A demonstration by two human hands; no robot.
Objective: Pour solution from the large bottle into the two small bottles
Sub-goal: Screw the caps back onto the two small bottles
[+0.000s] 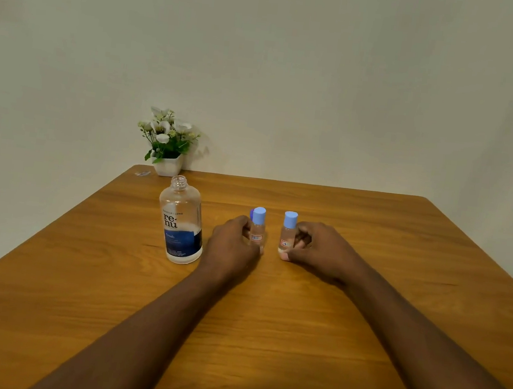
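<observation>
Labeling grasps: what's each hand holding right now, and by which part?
Left hand grips the left small bottle by its clear body, below the cap. Right hand grips the right small bottle low on its body. Both stand on the table.

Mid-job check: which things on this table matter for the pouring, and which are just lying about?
For the job:
- large bottle, uncapped
- left small bottle, capped, held by left hand
- right small bottle, capped, held by right hand

Lying about:
- flower pot
- small clear item at the table corner
</observation>
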